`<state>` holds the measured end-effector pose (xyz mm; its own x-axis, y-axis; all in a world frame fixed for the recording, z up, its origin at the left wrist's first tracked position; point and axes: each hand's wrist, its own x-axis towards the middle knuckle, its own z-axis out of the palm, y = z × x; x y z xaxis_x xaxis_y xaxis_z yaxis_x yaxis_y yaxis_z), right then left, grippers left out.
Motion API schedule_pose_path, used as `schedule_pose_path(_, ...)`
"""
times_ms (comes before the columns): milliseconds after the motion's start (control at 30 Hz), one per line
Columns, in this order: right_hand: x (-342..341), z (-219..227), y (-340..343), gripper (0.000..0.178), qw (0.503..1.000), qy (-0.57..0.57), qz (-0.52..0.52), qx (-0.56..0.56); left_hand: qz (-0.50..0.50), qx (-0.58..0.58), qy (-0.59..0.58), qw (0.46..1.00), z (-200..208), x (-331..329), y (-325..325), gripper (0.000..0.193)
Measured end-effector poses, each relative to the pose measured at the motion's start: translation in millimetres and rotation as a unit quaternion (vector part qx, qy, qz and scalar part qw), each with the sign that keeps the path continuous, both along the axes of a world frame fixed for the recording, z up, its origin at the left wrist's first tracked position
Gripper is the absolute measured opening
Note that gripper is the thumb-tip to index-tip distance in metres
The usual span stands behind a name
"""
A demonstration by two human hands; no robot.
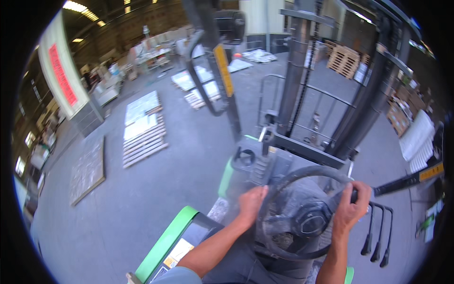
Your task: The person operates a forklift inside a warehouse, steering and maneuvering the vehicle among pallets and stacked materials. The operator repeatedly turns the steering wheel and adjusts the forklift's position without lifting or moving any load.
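Observation:
I sit in a forklift with a dark, dusty steering wheel before me. At the wheel's left rim, my left hand is closed, its fingers partly hidden and slightly blurred. My right hand curls around the upper right of the rim, thumb and fingers bent over it. Several black control levers stand just right of that hand. Ahead of my left hand, the grey dashboard carries a cup-like recess and a short lever.
The mast with its chain rises ahead, beside a black frame post. Pallets with flat slabs lie on the floor at left, near a leaning-edged panel. A white pillar stands far left; stacked wooden pallets are far right.

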<state>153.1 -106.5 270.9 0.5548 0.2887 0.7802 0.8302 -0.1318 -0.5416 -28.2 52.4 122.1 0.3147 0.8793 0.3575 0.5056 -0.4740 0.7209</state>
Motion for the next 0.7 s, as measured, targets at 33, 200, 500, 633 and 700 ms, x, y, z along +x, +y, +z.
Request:
schedule_pose_path(33, 0, 12, -5, 0.007, 0.999, 0.013, -0.044, 0.006, -0.026, 0.069, -0.015, 0.997, 2, 17, -8, 0.034)
schedule_pose_path(200, -45, 21, -15, 0.006, 0.999, -0.005, 0.016, -0.031, -0.019, 0.079, -0.065, 0.995, -7, 11, -55, 0.035)
schedule_pose_path(500, -214, -24, -50, 0.018, 0.980, -0.093, 0.143, -0.104, -0.047, 0.051, -0.072, 0.995, -12, -66, -111, 0.038)
schedule_pose_path(633, -298, -65, -117, 0.020, 0.963, -0.104, 0.215, -0.123, -0.041, 0.062, -0.063, 0.995, -17, -116, -139, 0.038)
schedule_pose_path(700, -325, -79, -160, 0.020, 0.959, -0.067, 0.231, -0.152, -0.040, 0.076, -0.068, 0.994, -17, -137, -154, 0.038)
